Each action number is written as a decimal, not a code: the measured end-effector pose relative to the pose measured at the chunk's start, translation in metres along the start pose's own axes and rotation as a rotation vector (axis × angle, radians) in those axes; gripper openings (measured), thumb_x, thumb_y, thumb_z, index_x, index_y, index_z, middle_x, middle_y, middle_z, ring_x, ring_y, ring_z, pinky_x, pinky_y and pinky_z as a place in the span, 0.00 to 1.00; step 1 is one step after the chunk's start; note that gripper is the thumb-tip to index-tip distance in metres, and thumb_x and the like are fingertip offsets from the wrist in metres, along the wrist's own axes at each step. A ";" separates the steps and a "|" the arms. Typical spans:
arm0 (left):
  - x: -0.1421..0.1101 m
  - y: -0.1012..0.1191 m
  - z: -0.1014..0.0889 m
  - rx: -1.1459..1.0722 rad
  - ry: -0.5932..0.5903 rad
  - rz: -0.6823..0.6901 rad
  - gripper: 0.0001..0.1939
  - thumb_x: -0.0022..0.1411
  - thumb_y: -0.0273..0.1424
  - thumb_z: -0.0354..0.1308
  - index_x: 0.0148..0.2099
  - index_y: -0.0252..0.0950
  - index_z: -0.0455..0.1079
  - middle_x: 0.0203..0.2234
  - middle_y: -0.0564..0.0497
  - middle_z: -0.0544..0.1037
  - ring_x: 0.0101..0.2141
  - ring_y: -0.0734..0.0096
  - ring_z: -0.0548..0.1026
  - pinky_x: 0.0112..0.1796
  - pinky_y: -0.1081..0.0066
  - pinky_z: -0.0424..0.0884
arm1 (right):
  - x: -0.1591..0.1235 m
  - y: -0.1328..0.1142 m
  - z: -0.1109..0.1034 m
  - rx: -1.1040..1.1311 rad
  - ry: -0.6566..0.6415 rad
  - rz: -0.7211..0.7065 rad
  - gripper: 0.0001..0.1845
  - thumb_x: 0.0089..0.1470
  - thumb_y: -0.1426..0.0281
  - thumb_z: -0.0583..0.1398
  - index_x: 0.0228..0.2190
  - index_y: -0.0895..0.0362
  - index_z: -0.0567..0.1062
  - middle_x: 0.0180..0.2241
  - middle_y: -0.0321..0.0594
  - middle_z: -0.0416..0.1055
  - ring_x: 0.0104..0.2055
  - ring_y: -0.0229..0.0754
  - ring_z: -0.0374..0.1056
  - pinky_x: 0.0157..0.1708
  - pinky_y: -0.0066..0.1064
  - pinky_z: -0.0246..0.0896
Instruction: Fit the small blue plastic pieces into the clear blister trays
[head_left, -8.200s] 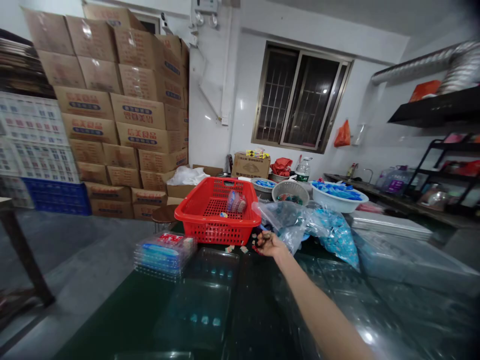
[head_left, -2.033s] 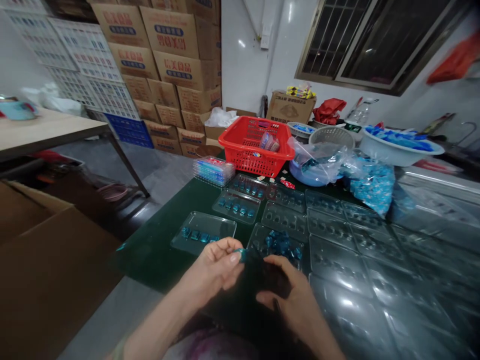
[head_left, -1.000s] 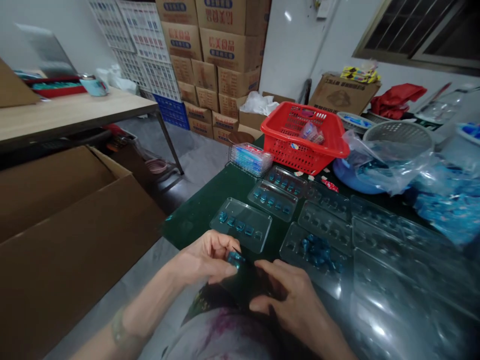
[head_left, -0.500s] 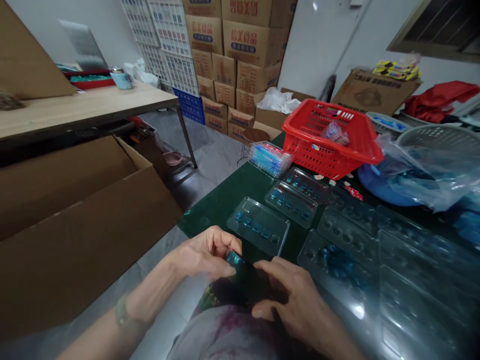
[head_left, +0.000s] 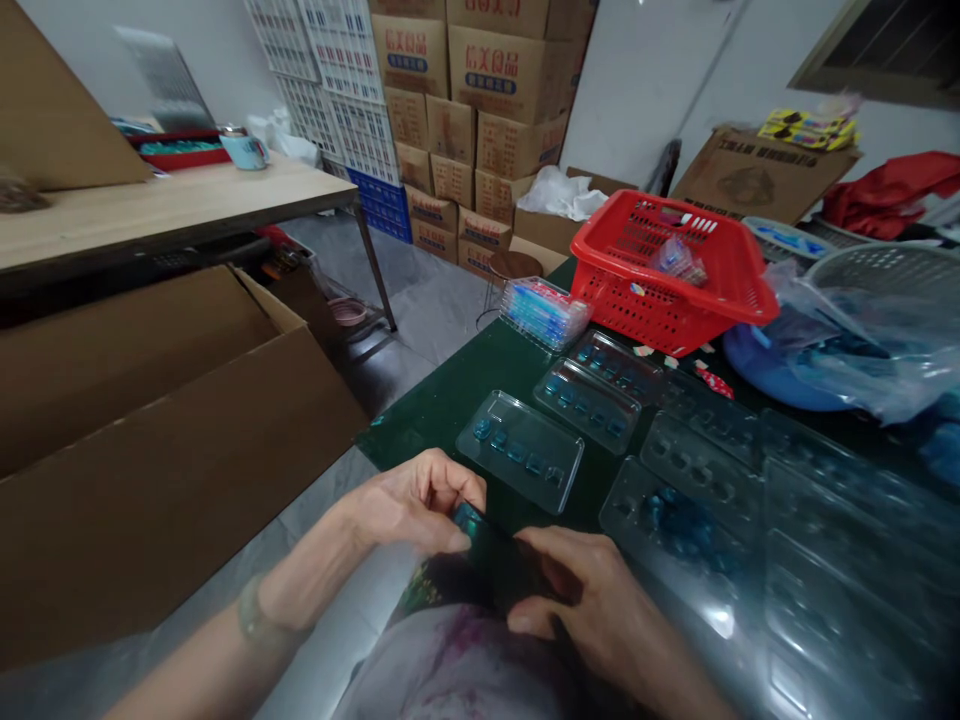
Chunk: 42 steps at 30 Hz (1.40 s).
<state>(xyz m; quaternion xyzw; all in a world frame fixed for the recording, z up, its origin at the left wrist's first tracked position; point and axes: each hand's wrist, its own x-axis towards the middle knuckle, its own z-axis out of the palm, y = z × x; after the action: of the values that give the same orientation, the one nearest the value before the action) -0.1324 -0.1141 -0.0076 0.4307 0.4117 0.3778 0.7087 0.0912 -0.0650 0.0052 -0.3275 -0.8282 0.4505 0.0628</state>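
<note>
Teal, the small piece (head_left: 466, 519) sat pinched in my left grip (head_left: 416, 503), long axis unclear; my right grip (head_left: 589, 585) curled just to its right, whether clamped on anything I couldn't tell.

On the dark green flat tabletop (head_left: 450, 385), the red perforated plastic basket (head_left: 634, 305) stands behind and right of the leftmost clear rectangular plastic tray (head_left: 541, 432); the large brown cardboard box (head_left: 172, 470) is left.

Green tabletop (head_left: 424, 415) gives passage left of the leftmost tray (head_left: 529, 425), while a red basket (head_left: 645, 305) blocks the back.
</note>
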 end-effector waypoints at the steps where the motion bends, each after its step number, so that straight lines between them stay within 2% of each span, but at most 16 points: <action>1: 0.000 0.000 0.000 0.001 -0.002 -0.001 0.11 0.43 0.29 0.64 0.31 0.30 0.70 0.17 0.54 0.67 0.14 0.84 0.60 0.12 0.82 0.55 | 0.000 0.000 0.000 0.013 -0.007 0.002 0.08 0.40 0.65 0.63 0.23 0.54 0.69 0.21 0.29 0.60 0.24 0.34 0.58 0.21 0.24 0.47; 6: -0.003 0.000 -0.001 0.016 0.020 0.010 0.11 0.43 0.28 0.64 0.31 0.30 0.70 0.16 0.55 0.66 0.12 0.85 0.58 0.12 0.81 0.53 | 0.000 -0.001 0.004 0.105 -0.060 0.028 0.10 0.43 0.68 0.60 0.19 0.56 0.63 0.19 0.28 0.54 0.22 0.32 0.54 0.20 0.23 0.44; 10: -0.004 -0.002 0.000 -0.047 0.037 0.033 0.12 0.42 0.29 0.64 0.32 0.30 0.70 0.16 0.55 0.65 0.12 0.85 0.58 0.11 0.81 0.53 | 0.002 -0.009 0.005 0.104 -0.073 -0.002 0.05 0.44 0.69 0.59 0.26 0.54 0.67 0.23 0.29 0.60 0.25 0.34 0.58 0.23 0.23 0.49; 15: -0.003 -0.006 0.002 -0.140 0.028 0.065 0.12 0.41 0.30 0.64 0.32 0.31 0.71 0.17 0.54 0.65 0.13 0.84 0.58 0.11 0.80 0.52 | 0.003 -0.013 0.006 -0.099 0.036 -0.074 0.26 0.35 0.65 0.65 0.39 0.50 0.66 0.30 0.32 0.63 0.31 0.39 0.60 0.27 0.25 0.53; 19: -0.003 -0.005 0.005 -0.113 0.055 0.046 0.13 0.41 0.30 0.64 0.32 0.30 0.70 0.16 0.55 0.65 0.12 0.85 0.57 0.11 0.80 0.51 | 0.003 -0.006 0.009 -0.221 0.126 -0.083 0.30 0.33 0.61 0.66 0.42 0.49 0.65 0.31 0.34 0.64 0.33 0.41 0.61 0.28 0.27 0.54; 28: 0.000 0.002 0.009 0.022 0.044 -0.007 0.10 0.43 0.28 0.63 0.30 0.29 0.69 0.15 0.55 0.65 0.13 0.85 0.58 0.12 0.82 0.53 | 0.000 0.000 0.009 -0.259 0.141 -0.091 0.24 0.36 0.53 0.63 0.36 0.51 0.69 0.28 0.34 0.66 0.31 0.40 0.63 0.26 0.26 0.54; 32: 0.000 0.001 0.009 0.023 0.036 -0.027 0.10 0.42 0.26 0.64 0.29 0.29 0.69 0.16 0.55 0.67 0.14 0.84 0.59 0.13 0.82 0.54 | 0.000 0.001 0.008 -0.211 0.119 -0.074 0.15 0.40 0.56 0.62 0.29 0.52 0.70 0.23 0.31 0.66 0.26 0.37 0.61 0.23 0.25 0.51; 35: 0.000 0.002 0.011 -0.005 0.031 -0.024 0.09 0.43 0.26 0.64 0.29 0.29 0.69 0.17 0.54 0.67 0.14 0.84 0.60 0.13 0.82 0.55 | 0.000 0.000 0.006 -0.087 0.093 -0.034 0.11 0.41 0.59 0.62 0.22 0.54 0.70 0.19 0.30 0.63 0.23 0.35 0.59 0.20 0.24 0.49; 37: 0.001 0.001 0.011 -0.035 0.060 0.029 0.08 0.43 0.25 0.64 0.29 0.30 0.69 0.19 0.54 0.67 0.15 0.85 0.61 0.14 0.82 0.55 | 0.000 0.000 0.001 0.082 0.139 0.026 0.11 0.44 0.60 0.60 0.27 0.54 0.71 0.20 0.30 0.63 0.22 0.35 0.60 0.20 0.24 0.51; 39: 0.002 0.001 0.012 -0.086 0.115 0.120 0.08 0.43 0.24 0.63 0.29 0.31 0.69 0.22 0.54 0.67 0.15 0.85 0.60 0.14 0.82 0.55 | 0.000 0.003 -0.005 0.220 0.247 0.108 0.15 0.46 0.60 0.58 0.35 0.55 0.71 0.20 0.31 0.64 0.21 0.35 0.60 0.19 0.24 0.53; 42: 0.005 -0.001 0.013 -0.121 0.200 0.224 0.07 0.45 0.25 0.62 0.30 0.33 0.68 0.22 0.55 0.67 0.15 0.86 0.60 0.15 0.81 0.56 | -0.001 0.013 -0.016 0.183 0.395 0.136 0.19 0.47 0.61 0.57 0.41 0.56 0.68 0.23 0.34 0.66 0.23 0.36 0.62 0.22 0.25 0.57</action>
<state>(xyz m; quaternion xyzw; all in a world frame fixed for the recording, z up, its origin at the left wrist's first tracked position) -0.1183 -0.1141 -0.0058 0.3906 0.4061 0.5198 0.6421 0.1048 -0.0495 0.0040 -0.4575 -0.7315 0.4539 0.2227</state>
